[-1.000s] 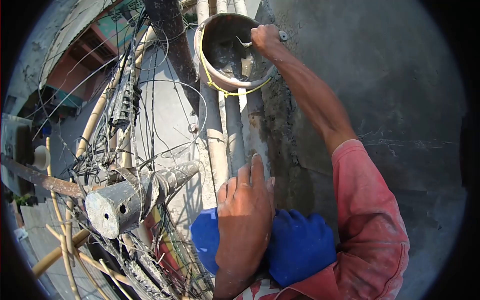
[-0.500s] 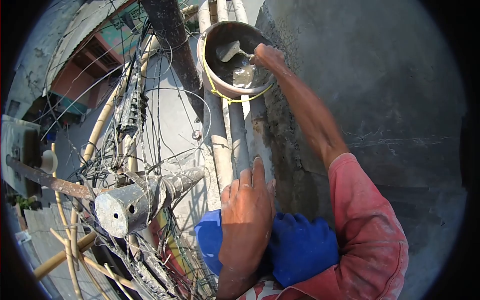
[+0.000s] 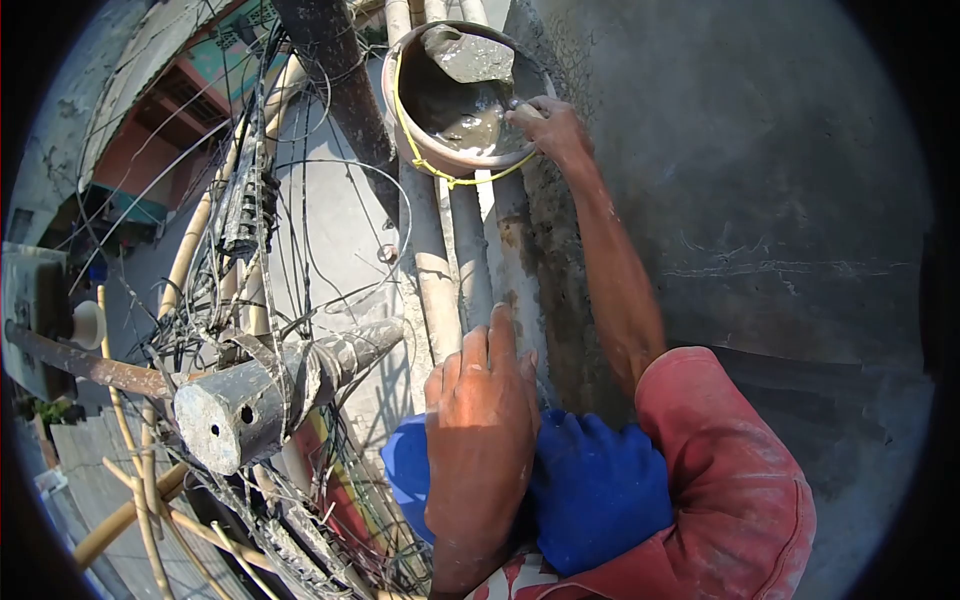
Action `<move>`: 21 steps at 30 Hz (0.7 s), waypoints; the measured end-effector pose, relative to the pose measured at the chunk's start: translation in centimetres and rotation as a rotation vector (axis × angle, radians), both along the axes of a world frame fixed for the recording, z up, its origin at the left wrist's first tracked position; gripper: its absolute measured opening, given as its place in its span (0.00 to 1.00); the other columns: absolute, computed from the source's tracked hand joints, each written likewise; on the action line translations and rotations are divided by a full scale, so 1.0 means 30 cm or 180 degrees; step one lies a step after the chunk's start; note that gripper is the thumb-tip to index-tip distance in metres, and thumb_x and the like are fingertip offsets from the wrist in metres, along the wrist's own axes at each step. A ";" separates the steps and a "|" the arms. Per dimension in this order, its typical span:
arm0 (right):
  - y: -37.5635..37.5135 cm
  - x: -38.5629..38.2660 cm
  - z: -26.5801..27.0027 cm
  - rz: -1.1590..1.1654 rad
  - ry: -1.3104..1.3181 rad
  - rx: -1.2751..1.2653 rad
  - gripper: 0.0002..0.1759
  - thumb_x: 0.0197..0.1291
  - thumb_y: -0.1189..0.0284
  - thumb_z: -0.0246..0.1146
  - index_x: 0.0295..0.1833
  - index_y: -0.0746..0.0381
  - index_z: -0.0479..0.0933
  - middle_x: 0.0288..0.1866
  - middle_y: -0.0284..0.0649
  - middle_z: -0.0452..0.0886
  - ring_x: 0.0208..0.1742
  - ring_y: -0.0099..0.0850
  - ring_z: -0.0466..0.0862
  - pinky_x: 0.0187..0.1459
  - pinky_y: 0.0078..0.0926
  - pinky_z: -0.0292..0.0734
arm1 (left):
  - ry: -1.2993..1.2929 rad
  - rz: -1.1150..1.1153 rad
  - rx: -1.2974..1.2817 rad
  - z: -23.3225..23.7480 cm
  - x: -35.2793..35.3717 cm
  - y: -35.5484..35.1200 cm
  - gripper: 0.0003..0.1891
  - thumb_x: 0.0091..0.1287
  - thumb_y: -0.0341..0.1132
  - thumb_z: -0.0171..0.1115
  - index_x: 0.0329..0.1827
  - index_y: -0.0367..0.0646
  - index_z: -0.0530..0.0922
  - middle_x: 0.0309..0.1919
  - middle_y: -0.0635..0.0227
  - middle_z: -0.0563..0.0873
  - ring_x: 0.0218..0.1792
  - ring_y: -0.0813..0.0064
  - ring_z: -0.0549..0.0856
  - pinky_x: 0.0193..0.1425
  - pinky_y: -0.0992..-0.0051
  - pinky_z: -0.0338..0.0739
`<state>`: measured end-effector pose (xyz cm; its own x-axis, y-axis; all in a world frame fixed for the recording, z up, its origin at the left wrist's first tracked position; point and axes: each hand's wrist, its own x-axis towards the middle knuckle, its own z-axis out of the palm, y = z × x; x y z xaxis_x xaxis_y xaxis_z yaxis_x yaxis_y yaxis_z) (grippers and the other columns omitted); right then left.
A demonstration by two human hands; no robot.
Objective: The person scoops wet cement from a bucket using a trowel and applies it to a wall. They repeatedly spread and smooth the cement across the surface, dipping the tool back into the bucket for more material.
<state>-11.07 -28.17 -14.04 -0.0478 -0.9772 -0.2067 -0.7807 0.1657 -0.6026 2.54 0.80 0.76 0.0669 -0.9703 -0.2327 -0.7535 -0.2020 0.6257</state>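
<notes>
My right hand (image 3: 556,130) is closed around the handle of a trowel at the bucket's right rim. The trowel's blade is covered by a heap of wet grey mortar (image 3: 470,57), held over the far inside of the bucket (image 3: 462,163). More wet mortar lies in the bucket, which has a yellow cord handle and stands on the poles. My left hand (image 3: 478,415) holds nothing. Its fingers are stretched forward and it lies palm down over my blue-clothed leg (image 3: 602,490), near the bamboo poles (image 3: 437,300).
To the right rises a grey plastered wall (image 3: 770,190). Tangled cables (image 3: 255,200) and a rusty post (image 3: 335,75) are on the left. A mortar-splashed grey pipe end (image 3: 210,425) juts out beside me. Ground and a house front (image 3: 165,130) show far below.
My right hand has turned the trowel and lifted it, with mortar now heaped on the blade. The view has shifted slightly; my left hand stays in place.
</notes>
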 end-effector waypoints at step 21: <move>0.955 -0.162 -0.435 -0.1594 -0.1724 -0.0752 0.16 0.56 0.64 0.68 0.40 0.66 0.75 0.34 0.43 0.80 0.34 0.30 0.76 0.39 0.31 0.73 | -0.0047 0.0112 0.0309 -0.072 0.011 0.050 0.21 0.67 0.32 0.57 0.62 0.37 0.70 0.46 0.46 0.82 0.46 0.49 0.82 0.49 0.58 0.75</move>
<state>-15.93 0.49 -27.09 -0.4473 -0.8868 -0.1162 -0.2327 0.2408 -0.9423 2.86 2.31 -1.40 0.1048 -0.9402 -0.3241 -0.7538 -0.2877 0.5908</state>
